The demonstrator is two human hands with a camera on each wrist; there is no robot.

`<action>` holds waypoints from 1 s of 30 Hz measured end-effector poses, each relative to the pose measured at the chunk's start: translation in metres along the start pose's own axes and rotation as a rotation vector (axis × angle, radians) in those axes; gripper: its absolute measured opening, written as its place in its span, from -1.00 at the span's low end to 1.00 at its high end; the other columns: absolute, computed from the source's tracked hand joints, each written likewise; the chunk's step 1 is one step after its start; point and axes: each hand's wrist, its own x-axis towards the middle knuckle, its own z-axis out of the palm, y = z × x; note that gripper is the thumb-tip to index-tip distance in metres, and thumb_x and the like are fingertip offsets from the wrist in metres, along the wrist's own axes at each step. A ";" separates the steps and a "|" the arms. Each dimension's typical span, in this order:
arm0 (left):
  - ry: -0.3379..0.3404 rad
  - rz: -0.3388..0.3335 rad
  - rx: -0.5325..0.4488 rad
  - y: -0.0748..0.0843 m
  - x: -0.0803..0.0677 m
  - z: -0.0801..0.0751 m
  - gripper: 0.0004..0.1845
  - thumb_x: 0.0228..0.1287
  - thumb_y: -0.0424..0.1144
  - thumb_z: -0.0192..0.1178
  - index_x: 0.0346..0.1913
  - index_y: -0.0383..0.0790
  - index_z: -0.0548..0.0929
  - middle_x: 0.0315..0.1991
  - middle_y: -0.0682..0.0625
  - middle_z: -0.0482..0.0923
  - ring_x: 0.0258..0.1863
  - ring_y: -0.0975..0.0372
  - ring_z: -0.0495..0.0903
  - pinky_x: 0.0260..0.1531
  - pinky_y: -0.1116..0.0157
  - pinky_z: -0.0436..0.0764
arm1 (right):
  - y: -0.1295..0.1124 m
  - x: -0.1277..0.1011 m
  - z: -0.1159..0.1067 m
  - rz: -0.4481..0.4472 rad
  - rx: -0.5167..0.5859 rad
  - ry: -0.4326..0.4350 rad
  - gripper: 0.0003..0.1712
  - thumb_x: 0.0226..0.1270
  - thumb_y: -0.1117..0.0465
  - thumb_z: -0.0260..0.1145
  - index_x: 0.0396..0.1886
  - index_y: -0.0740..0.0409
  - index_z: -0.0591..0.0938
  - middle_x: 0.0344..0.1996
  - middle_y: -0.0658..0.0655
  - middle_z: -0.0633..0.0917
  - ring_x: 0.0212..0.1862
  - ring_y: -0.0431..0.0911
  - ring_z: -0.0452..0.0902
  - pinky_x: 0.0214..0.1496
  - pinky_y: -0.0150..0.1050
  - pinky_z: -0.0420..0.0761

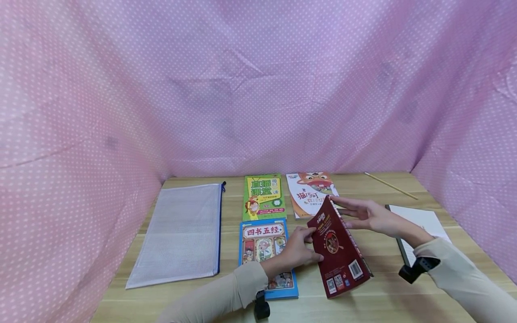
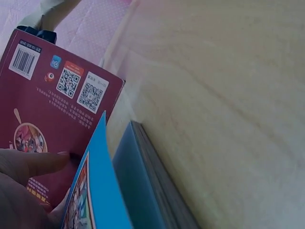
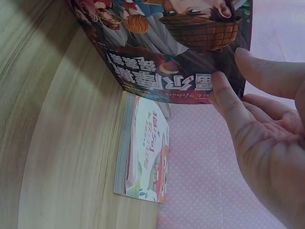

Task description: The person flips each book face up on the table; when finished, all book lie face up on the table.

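A dark red book [image 1: 339, 251] stands tilted on its lower edge on the wooden table [image 1: 387, 296], back cover with barcode facing me. My left hand [image 1: 299, 249] presses its fingers [image 2: 28, 162] against that back cover [image 2: 47, 95] near the left edge. From the other side, my right hand [image 1: 363, 214] lies with straight fingers [image 3: 224, 100] against the illustrated front cover [image 3: 167, 47] near its top. The book is held between the two hands. Under my left wrist lies a blue book [image 1: 262, 242], whose edge [image 2: 138, 191] shows close up.
A green book [image 1: 263, 196] and a white cat book [image 1: 308, 193] lie behind the hands; the white one [image 3: 147, 152] is flat beside the red cover. A mesh zip pouch [image 1: 181, 233] lies left, a pencil [image 1: 389, 185] and white notebook [image 1: 420, 220] right. Pink cloth walls surround the table.
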 end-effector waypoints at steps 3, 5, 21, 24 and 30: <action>-0.003 0.001 -0.043 0.002 0.000 0.000 -0.21 0.02 -0.36 0.57 0.38 -0.18 0.54 0.10 -0.02 0.48 0.01 0.23 0.57 0.00 0.37 0.65 | 0.001 0.001 0.001 -0.008 0.016 0.000 -0.15 0.45 0.34 0.29 0.61 0.28 0.12 0.58 0.42 0.09 0.44 -0.40 0.33 0.33 -0.47 0.52; -0.009 0.006 -0.070 0.004 -0.001 0.000 -0.25 0.06 -0.33 0.56 0.37 -0.13 0.55 0.11 -0.01 0.49 0.02 0.23 0.60 -0.01 0.36 0.67 | 0.001 0.002 0.002 -0.010 0.025 0.000 -0.15 0.44 0.34 0.29 0.61 0.27 0.13 0.58 0.41 0.10 0.44 -0.40 0.33 0.33 -0.47 0.52; -0.094 0.084 -0.277 0.028 -0.001 -0.016 -0.33 0.33 -0.14 0.39 0.47 -0.09 0.43 0.17 0.03 0.60 0.16 0.17 0.64 0.10 0.32 0.70 | 0.002 0.008 0.011 -0.015 -0.017 0.030 -0.19 0.45 0.30 0.30 0.60 0.25 0.19 0.53 0.46 0.20 0.40 -0.40 0.37 0.34 -0.44 0.51; -0.107 0.078 -0.313 0.031 -0.002 -0.021 -0.32 0.35 -0.12 0.37 0.48 -0.08 0.41 0.18 0.01 0.59 0.16 0.19 0.64 0.11 0.28 0.71 | 0.003 0.009 0.014 -0.016 -0.030 0.037 -0.19 0.44 0.29 0.32 0.59 0.24 0.20 0.53 0.46 0.22 0.38 -0.41 0.39 0.33 -0.43 0.52; -0.111 0.096 -0.370 0.032 0.000 -0.030 -0.27 0.35 -0.13 0.37 0.52 -0.13 0.36 0.20 -0.05 0.59 0.20 0.12 0.64 0.11 0.24 0.72 | 0.004 0.013 0.019 0.009 -0.009 0.028 -0.17 0.43 0.26 0.34 0.60 0.23 0.20 0.53 0.43 0.22 0.36 -0.45 0.39 0.34 -0.46 0.51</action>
